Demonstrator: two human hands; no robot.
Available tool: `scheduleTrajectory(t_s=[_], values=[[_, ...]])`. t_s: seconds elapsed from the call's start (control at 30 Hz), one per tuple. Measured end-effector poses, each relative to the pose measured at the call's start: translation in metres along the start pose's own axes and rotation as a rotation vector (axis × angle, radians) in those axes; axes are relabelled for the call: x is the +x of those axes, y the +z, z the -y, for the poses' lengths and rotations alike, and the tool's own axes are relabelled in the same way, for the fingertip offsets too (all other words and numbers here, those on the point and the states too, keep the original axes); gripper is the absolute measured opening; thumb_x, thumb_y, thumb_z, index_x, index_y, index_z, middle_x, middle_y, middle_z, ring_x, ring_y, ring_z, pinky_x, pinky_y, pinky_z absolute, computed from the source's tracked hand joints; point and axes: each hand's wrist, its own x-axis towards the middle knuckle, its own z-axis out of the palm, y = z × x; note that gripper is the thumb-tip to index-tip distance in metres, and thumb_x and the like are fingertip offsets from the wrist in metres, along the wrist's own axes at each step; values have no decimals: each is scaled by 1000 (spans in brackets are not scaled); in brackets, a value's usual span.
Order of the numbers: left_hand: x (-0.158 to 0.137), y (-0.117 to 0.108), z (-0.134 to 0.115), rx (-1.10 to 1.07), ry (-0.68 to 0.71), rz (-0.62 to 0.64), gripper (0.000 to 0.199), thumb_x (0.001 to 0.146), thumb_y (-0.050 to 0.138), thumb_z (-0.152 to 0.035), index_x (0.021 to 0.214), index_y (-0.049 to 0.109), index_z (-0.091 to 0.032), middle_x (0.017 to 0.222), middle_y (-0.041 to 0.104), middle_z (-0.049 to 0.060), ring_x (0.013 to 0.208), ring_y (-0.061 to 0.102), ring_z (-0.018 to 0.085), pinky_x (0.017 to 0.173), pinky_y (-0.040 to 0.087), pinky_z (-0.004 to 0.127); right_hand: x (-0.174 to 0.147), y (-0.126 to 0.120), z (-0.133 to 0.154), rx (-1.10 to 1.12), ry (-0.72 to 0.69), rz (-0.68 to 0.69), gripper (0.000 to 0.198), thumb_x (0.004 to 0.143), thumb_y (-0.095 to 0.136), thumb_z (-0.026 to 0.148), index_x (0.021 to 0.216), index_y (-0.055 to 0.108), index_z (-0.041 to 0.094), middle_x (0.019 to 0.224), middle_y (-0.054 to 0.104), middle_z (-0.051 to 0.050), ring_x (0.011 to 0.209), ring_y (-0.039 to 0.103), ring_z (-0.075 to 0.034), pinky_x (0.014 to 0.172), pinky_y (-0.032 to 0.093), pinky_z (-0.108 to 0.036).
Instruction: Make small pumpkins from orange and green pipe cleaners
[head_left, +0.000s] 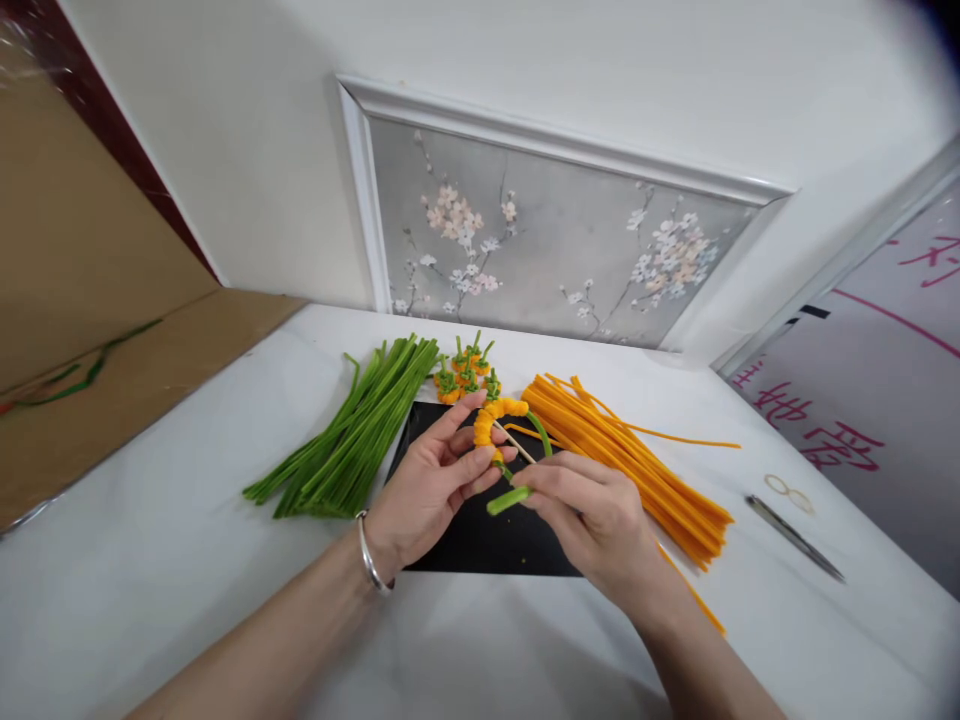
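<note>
My left hand (439, 465) pinches a curved string of orange coiled pipe cleaner (486, 425) between thumb and fingers, above a black mat (465, 540). A green pipe cleaner (540, 432) comes out of the coil's right end and curves down towards my right hand (592, 510). That hand is closed around a thin pale stick (517, 442), whose far tip meets the inside of the coil. A thicker green end (508, 501) sticks out to the left from under its fingers; how it joins the rest is hidden. Behind the coil sit several small orange pumpkins with green tops (466, 372).
Green pipe cleaners (352, 430) lie bundled on the left of the white table (180, 580), orange ones (630, 460) on the right. Tweezers (795, 538) and pale rings (789, 492) lie farther right. Cardboard (150, 370) stands left; a framed floral panel (555, 230) is behind.
</note>
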Motion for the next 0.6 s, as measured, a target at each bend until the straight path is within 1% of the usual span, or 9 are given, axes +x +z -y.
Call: scheduleTrajectory(t_s=[0.1, 0.2, 0.27, 0.3, 0.37, 0.43, 0.47, 0.53, 0.6], values=[[1, -2, 1, -7, -6, 1, 46, 78, 69, -4, 116, 64, -29, 93, 71, -1, 88, 69, 10, 75, 57, 15, 0, 1, 1, -25, 18, -12, 20, 91, 57, 26, 76, 68, 17, 82, 65, -6, 71, 62, -13, 64, 50, -24], [3, -4, 2, -6, -15, 19, 40, 79, 67, -5, 115, 66, -25, 97, 72, 2, 94, 68, 10, 82, 55, 16, 0, 0, 2, -43, 70, -71, 23, 91, 55, 26, 72, 65, 17, 77, 61, -5, 67, 59, -13, 60, 49, -24], [4, -5, 2, 9, -31, 34, 42, 79, 67, -6, 116, 65, -24, 97, 71, 2, 94, 68, 11, 82, 56, 17, 0, -5, 2, 26, 119, -40, 20, 94, 49, 23, 84, 65, 18, 79, 63, -5, 71, 62, -14, 65, 52, -25], [5, -5, 2, 20, -40, 42, 44, 78, 68, -6, 118, 64, -25, 98, 71, 1, 93, 68, 11, 81, 56, 17, 1, -9, 2, 82, 145, 8, 21, 95, 44, 20, 94, 65, 18, 84, 65, -5, 76, 63, -14, 70, 53, -26], [5, -5, 1, 39, -47, 46, 47, 76, 70, -6, 118, 64, -26, 97, 71, 1, 88, 69, 10, 77, 57, 16, 1, -20, 0, 188, 177, 123, 28, 97, 38, 17, 114, 60, 21, 100, 68, -6, 93, 65, -15, 82, 54, -29], [5, -6, 0, 58, -54, 33, 45, 75, 72, -7, 115, 66, -26, 96, 70, 1, 85, 69, 10, 74, 57, 16, 1, -28, -4, 216, 163, 179, 29, 97, 38, 17, 112, 63, 22, 116, 65, -7, 109, 61, -18, 93, 51, -34], [6, -7, -1, 69, -61, 25, 43, 75, 73, -8, 114, 67, -25, 94, 70, 1, 83, 69, 10, 72, 57, 15, 1, -30, -7, 208, 148, 161, 28, 96, 40, 17, 108, 65, 22, 116, 65, -7, 111, 60, -19, 93, 51, -34], [6, -8, -1, 100, -74, 11, 41, 74, 74, -10, 113, 67, -25, 92, 69, 1, 81, 68, 10, 69, 57, 15, 0, -29, -12, 188, 125, 75, 26, 94, 43, 16, 104, 67, 22, 104, 70, -6, 99, 66, -18, 83, 55, -31], [6, -9, 0, 139, -62, 4, 40, 73, 75, -12, 110, 68, -25, 92, 69, 0, 81, 67, 10, 69, 57, 16, 0, -21, -15, 136, 144, 1, 20, 92, 50, 16, 99, 68, 21, 86, 71, -3, 75, 68, -14, 69, 56, -26]])
